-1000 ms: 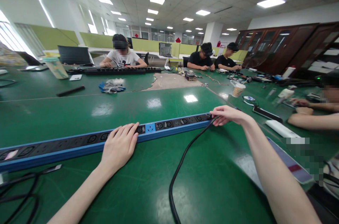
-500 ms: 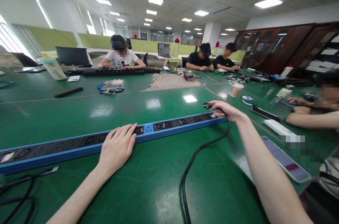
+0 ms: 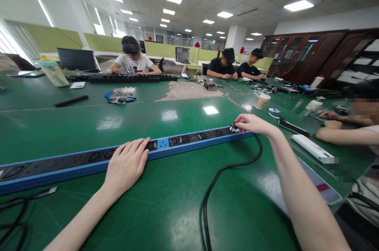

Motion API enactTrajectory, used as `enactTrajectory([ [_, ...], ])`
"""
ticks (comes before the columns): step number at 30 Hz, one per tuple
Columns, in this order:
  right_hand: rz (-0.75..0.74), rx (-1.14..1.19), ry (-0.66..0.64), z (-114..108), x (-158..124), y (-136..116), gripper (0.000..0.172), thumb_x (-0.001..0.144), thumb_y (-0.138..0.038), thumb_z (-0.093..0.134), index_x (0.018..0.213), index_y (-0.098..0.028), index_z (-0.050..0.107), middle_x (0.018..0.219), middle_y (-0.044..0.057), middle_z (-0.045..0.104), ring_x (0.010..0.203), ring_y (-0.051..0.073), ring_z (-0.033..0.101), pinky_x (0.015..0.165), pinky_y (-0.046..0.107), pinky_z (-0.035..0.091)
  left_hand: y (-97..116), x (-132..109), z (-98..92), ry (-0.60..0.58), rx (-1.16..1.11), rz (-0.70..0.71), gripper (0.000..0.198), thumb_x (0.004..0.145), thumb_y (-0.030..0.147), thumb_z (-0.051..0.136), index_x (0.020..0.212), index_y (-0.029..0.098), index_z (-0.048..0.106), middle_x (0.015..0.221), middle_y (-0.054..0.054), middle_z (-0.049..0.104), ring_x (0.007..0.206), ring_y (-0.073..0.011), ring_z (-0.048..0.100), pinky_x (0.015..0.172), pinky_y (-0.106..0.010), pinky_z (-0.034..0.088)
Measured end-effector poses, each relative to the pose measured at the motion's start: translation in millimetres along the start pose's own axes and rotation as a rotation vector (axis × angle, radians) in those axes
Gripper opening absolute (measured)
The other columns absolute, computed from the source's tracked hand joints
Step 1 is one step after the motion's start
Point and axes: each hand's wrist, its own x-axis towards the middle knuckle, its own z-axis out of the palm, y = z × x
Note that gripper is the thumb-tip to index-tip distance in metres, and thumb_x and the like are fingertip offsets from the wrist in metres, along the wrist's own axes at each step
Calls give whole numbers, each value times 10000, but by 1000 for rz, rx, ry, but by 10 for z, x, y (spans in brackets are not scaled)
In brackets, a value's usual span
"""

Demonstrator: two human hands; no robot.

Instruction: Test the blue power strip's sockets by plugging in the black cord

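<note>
A long blue-and-black power strip point(image 3: 189, 145) lies across the green table, slanting up to the right, with rows of dark sockets and one blue socket. My left hand point(image 3: 126, 164) is laid over its middle, fingers across the top and thumb along the near side. Between the fingertips of my right hand point(image 3: 251, 123), closed, is a black plug point(image 3: 233, 126) with its prongs showing, held at the right end of the strip. I cannot tell whether it touches the sockets. Its black cord point(image 3: 219, 176) loops down toward the front edge.
Loose black cables point(image 3: 22, 211) lie at front left. Gloves point(image 3: 121, 95) and a dark bar point(image 3: 71, 100) are farther back. On the right are a cup point(image 3: 262, 100), a white bar-shaped object point(image 3: 312, 148) and a phone point(image 3: 325, 187). A co-worker's arm point(image 3: 340, 132) rests there; other people sit opposite.
My right hand has lowered the plug and turned its prongs downward over the strip's right end. The cord has shifted with it. My left hand stays on the strip.
</note>
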Motion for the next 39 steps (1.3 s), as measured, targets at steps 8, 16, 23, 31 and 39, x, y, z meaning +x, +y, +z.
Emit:
enactTrajectory([
  [8, 36, -487, 77, 295, 121, -312, 203, 942, -279, 606, 1083, -158, 686, 818, 92, 793, 790, 238, 756, 693, 271, 483, 0, -10, -3, -21, 27, 7, 534, 1073, 396, 412, 1571, 234, 521, 1484, -120, 645, 1345, -319, 603, 1165, -507, 390],
  [16, 146, -449, 11, 342, 132, -415, 359, 1023, -389, 513, 852, -148, 718, 699, 125, 760, 603, 224, 725, 630, 290, 524, -12, -6, 0, -38, 36, 0, 535, 1073, 396, 414, 1572, 237, 521, 1492, -116, 640, 1355, -321, 597, 1170, -504, 381],
  [23, 197, -386, -71, 379, 182, -373, 373, 1005, -393, 504, 872, -154, 759, 751, 120, 784, 725, 230, 755, 711, 285, 550, -11, -15, 12, -46, 31, -2, 540, 1073, 396, 419, 1578, 229, 514, 1501, -114, 632, 1361, -323, 590, 1179, -507, 374],
  [31, 206, -707, 52, 407, 216, -498, 455, 977, -558, 497, 956, -210, 790, 1092, 172, 783, 1029, 352, 734, 885, 433, 517, -10, -6, 3, -34, 23, -2, 536, 1071, 396, 422, 1566, 223, 532, 1490, -112, 643, 1342, -316, 610, 1175, -507, 384],
  [39, 187, -680, 62, 480, 180, -411, 469, 998, -568, 482, 980, -211, 785, 1097, 174, 778, 1029, 333, 733, 884, 407, 513, 2, -4, -5, -19, 16, -4, 536, 1067, 405, 424, 1558, 226, 544, 1471, -120, 656, 1339, -323, 616, 1166, -515, 393],
])
